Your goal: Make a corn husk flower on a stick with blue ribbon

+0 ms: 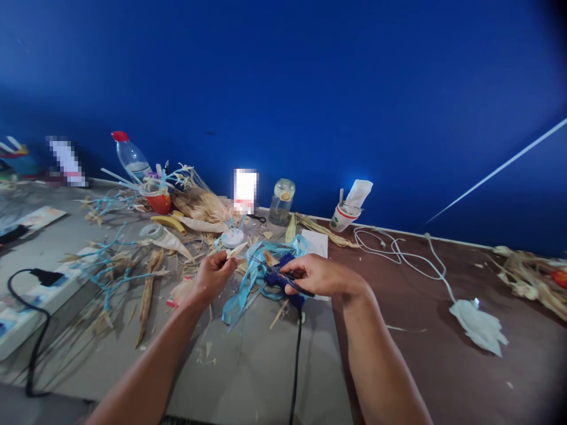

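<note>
My left hand (215, 273) is closed in a pinch on a pale piece of dried corn husk (237, 250), whose tip points right. My right hand (318, 274) is bent round the dark handles of a pair of scissors (302, 288), with the blades towards the left hand. Under the right hand lies a dark blue tool with a black cord (298, 330), which looks like a glue gun; the hand partly hides it. Crumpled light-blue ribbon (243, 295) lies around and below the scissors. A small white round holder (232, 238) stands just beyond the left hand.
Blue-wrapped stems (106, 289) and husk scraps lie to the left, beside a white power strip (26, 321). Along the blue wall stand a red-capped bottle (132, 158), a red cup (159, 202), a glass jar (281, 206) and a white cup (343, 217). White cable (398, 251) lies right.
</note>
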`<state>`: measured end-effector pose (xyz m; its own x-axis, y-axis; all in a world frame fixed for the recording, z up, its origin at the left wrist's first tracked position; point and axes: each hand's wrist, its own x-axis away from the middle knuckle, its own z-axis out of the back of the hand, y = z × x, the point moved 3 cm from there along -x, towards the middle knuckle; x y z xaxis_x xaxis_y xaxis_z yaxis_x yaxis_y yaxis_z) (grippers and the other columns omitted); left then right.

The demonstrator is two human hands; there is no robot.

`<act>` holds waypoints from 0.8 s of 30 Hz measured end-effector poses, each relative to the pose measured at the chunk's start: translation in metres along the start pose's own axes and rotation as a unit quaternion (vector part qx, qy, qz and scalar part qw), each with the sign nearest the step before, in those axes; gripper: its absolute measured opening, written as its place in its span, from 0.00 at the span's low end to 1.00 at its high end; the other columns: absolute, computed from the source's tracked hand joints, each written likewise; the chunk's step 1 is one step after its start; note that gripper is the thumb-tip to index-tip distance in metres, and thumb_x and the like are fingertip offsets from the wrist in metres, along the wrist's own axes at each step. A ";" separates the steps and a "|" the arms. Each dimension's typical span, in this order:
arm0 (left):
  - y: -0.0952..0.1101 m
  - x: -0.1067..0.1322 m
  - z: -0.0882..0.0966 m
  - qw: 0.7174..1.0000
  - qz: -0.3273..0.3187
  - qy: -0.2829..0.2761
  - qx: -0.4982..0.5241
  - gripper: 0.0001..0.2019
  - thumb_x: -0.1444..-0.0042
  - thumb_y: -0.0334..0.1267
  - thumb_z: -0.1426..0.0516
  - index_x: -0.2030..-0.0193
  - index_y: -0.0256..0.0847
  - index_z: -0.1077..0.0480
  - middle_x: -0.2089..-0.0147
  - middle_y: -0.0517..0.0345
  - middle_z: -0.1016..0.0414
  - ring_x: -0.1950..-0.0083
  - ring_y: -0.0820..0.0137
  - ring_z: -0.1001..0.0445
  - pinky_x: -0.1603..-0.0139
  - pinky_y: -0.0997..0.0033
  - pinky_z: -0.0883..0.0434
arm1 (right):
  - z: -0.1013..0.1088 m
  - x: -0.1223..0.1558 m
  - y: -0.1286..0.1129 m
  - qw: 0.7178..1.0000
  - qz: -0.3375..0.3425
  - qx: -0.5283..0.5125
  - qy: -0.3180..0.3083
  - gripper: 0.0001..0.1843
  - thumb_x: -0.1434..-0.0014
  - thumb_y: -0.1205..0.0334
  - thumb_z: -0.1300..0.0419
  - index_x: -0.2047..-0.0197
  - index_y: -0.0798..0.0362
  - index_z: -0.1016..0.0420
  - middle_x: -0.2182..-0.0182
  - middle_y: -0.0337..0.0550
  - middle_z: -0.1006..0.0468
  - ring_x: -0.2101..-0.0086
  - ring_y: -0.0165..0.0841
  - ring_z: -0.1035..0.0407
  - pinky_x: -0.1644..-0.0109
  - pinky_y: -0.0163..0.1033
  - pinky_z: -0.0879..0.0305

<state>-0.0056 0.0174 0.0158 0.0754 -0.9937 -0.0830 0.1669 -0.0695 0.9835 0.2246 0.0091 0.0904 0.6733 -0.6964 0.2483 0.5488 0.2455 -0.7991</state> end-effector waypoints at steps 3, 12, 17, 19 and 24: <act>0.002 0.000 -0.001 1.000 -0.004 -0.005 0.001 0.15 0.56 0.42 0.42 0.84 0.38 0.41 0.84 0.67 0.49 0.82 0.80 0.53 0.81 0.76 0.55 | -0.001 0.001 0.000 1.000 -0.010 0.016 -0.019 0.19 0.51 0.56 0.38 0.57 0.54 0.23 0.76 0.36 0.28 0.77 0.25 0.41 0.75 0.30 0.50; 0.006 0.001 -0.001 0.999 -0.001 -0.031 -0.011 0.15 0.56 0.41 0.42 0.85 0.39 0.44 0.84 0.67 0.51 0.81 0.79 0.54 0.81 0.75 0.55 | -0.004 -0.001 0.004 0.999 -0.015 0.001 -0.031 0.19 0.51 0.56 0.39 0.56 0.55 0.24 0.76 0.35 0.29 0.78 0.25 0.42 0.76 0.30 0.50; 0.004 0.001 -0.002 0.999 -0.002 -0.043 -0.009 0.15 0.55 0.41 0.43 0.84 0.39 0.43 0.83 0.67 0.52 0.80 0.79 0.53 0.80 0.75 0.55 | -0.004 -0.001 0.004 0.999 -0.012 0.015 -0.031 0.18 0.50 0.56 0.39 0.57 0.55 0.24 0.77 0.35 0.30 0.78 0.24 0.44 0.76 0.30 0.51; 0.005 0.001 -0.002 0.999 -0.001 -0.041 -0.008 0.15 0.56 0.41 0.43 0.84 0.40 0.44 0.83 0.67 0.52 0.81 0.79 0.54 0.80 0.75 0.55 | -0.004 -0.001 0.004 0.999 -0.010 0.019 -0.035 0.18 0.50 0.55 0.39 0.58 0.55 0.23 0.77 0.35 0.30 0.78 0.24 0.44 0.76 0.30 0.51; 0.007 0.000 -0.002 0.998 -0.001 -0.054 -0.015 0.16 0.57 0.41 0.42 0.85 0.40 0.44 0.83 0.67 0.52 0.81 0.79 0.54 0.80 0.75 0.55 | -0.003 -0.001 0.005 0.999 -0.012 0.031 -0.034 0.15 0.50 0.57 0.40 0.60 0.55 0.23 0.77 0.35 0.30 0.78 0.25 0.44 0.76 0.30 0.52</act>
<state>-0.0028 0.0168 0.0221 -0.0311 -0.9974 -0.0653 0.1959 -0.0702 0.9781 0.2248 0.0089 0.0845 0.6903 -0.6559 0.3053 0.5936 0.2722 -0.7573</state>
